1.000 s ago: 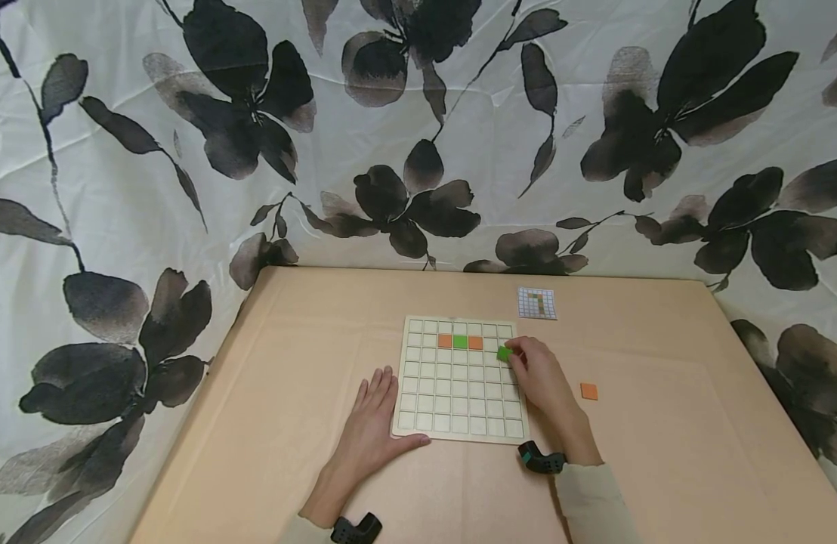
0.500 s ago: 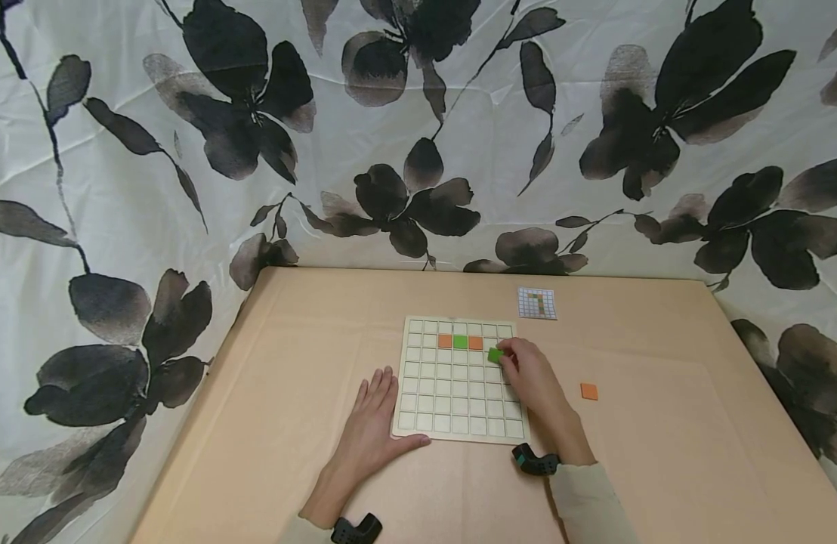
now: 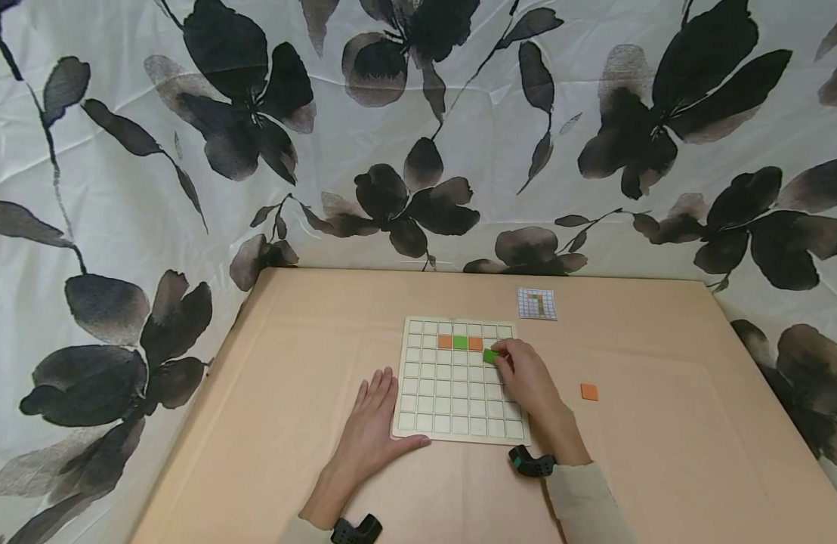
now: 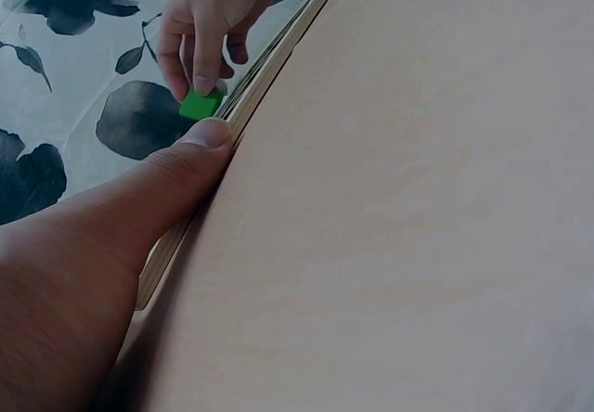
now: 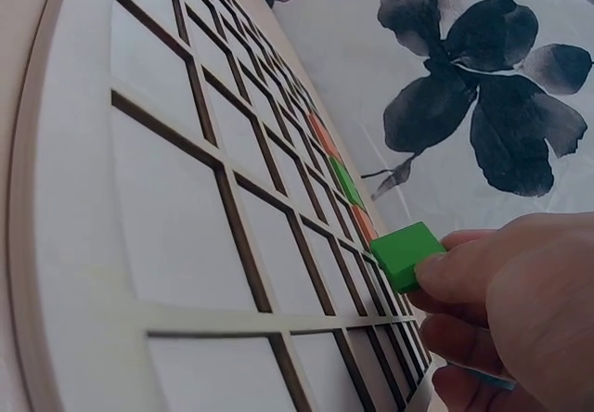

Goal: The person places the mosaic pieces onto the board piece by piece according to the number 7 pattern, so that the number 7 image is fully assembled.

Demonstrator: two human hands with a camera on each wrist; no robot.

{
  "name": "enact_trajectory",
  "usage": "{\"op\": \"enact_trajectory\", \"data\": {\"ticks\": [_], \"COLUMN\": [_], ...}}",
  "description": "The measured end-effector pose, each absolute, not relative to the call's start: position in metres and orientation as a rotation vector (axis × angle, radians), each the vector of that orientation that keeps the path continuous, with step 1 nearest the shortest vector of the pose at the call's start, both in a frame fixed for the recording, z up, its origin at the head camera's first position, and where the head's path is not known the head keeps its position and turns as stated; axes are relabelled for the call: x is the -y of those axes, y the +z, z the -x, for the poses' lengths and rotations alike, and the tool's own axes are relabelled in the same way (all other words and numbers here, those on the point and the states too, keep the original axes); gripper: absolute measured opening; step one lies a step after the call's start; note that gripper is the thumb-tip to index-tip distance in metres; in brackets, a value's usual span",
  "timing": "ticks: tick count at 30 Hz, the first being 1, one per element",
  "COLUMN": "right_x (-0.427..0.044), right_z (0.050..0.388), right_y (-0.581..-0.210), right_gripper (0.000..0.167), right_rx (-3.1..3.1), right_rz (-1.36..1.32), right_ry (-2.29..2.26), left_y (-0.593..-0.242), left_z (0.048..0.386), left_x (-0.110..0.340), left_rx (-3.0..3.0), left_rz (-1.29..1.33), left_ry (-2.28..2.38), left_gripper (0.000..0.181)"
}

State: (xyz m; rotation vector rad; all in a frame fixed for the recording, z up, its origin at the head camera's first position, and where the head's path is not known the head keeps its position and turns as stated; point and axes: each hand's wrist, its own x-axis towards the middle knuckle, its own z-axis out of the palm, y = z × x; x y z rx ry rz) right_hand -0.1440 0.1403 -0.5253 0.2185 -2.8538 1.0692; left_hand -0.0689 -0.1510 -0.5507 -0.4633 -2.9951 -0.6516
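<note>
Three tiles (image 3: 460,342) sit in the board (image 3: 452,408); your right hand (image 3: 527,374) pinches a green tile (image 3: 489,356) over its right side.
Your left hand (image 3: 372,425) rests at the board's near left corner, fingers straight, gripping nothing. Not yet set in: that green tile and a loose orange tile (image 3: 589,392) right of the board on the pale counter (image 3: 670,423). A grid card (image 3: 537,304) lies beyond the board; flowered cloth (image 3: 364,143) hangs behind.

Floral-print cloth (image 3: 500,162): white ground, large black-to-grey flowers (image 3: 406,237) and leaves (image 3: 537,79), watercolour look, shallow creases towards the left. Located behind the far edge of the surface (image 3: 663,446), extending past both its sides. Surface: pale tan, faint lines at right. Cloth print also recorded in both wrist views.
</note>
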Motion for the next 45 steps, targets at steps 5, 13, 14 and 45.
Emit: {"op": "enact_trajectory", "data": {"ticks": [5,13,14,45], "right_x": [-0.137,-0.131,-0.131,-0.123], "right_z": [0.144,0.144,0.144,0.147], "right_y": [-0.525,-0.529,-0.529,-0.537], "right_gripper": [0.016,0.016,0.016,0.023], "right_rx": [2.848,2.848,2.847,2.814], "right_rz": [-0.229,-0.259,-0.263,-0.308], "right_ry": [1.07,1.057,1.059,0.949], "left_y": [-0.55,-0.55,-0.55,-0.551], "left_z": [0.069,0.069,0.069,0.071], "left_x": [0.15,0.149,0.149,0.147], "left_rx": [2.991,2.996,2.996,2.974], "left_rz": [0.466,0.465,0.463,0.458], "left_ry": [-0.648,-0.656,-0.657,-0.646], "left_gripper": [0.119,0.118,0.119,0.117]}}
